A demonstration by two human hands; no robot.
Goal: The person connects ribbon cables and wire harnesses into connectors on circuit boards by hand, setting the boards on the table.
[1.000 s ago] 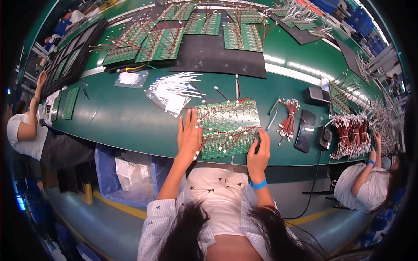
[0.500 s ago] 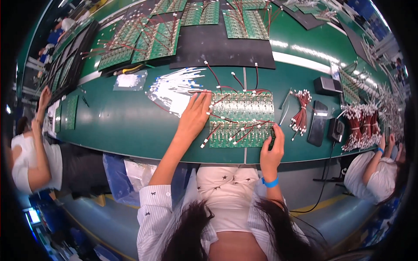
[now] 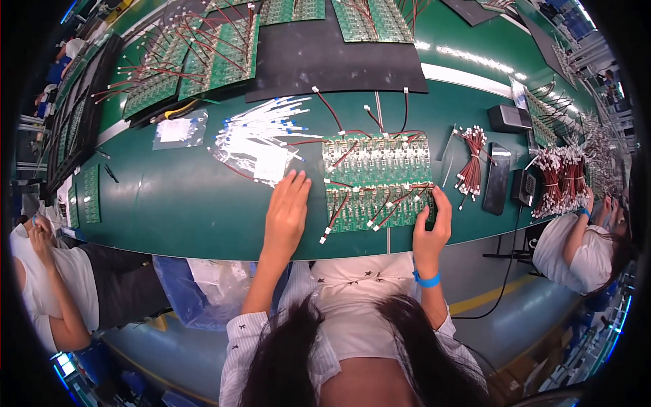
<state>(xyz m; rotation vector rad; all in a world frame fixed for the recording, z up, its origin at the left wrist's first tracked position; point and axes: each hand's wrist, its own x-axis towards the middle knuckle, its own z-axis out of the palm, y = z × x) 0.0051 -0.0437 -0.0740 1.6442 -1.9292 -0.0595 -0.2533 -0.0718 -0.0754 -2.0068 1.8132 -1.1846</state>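
A green panel of small circuit boards (image 3: 380, 159) lies on the bench in front of me, with short red-and-black wire leads (image 3: 337, 216) ending in white connectors across it and past its edges. My left hand (image 3: 286, 211) is open on the bench left of the panel, fingers stretched out together and apart from it. At the panel's lower right edge is my right hand (image 3: 434, 227), its fingers half curled and thumb apart. Its fingertips touch the edge near a lead's end; whether they press on it cannot be made out. White strips with blue ends (image 3: 268, 129) fan out beyond my left hand.
Right of the panel lie a tied wire bundle (image 3: 472, 163), a dark flat phone-like slab (image 3: 497, 178) and black boxes (image 3: 510, 117). More wire bundles (image 3: 561, 178) sit farther right. Wired panels (image 3: 224, 57) and a black mat (image 3: 332, 64) lie beyond. People sit on both sides.
My left hand has come off the panel's left edge and drawn back toward me. My right hand stays at the right edge. The whole view has shifted slightly.
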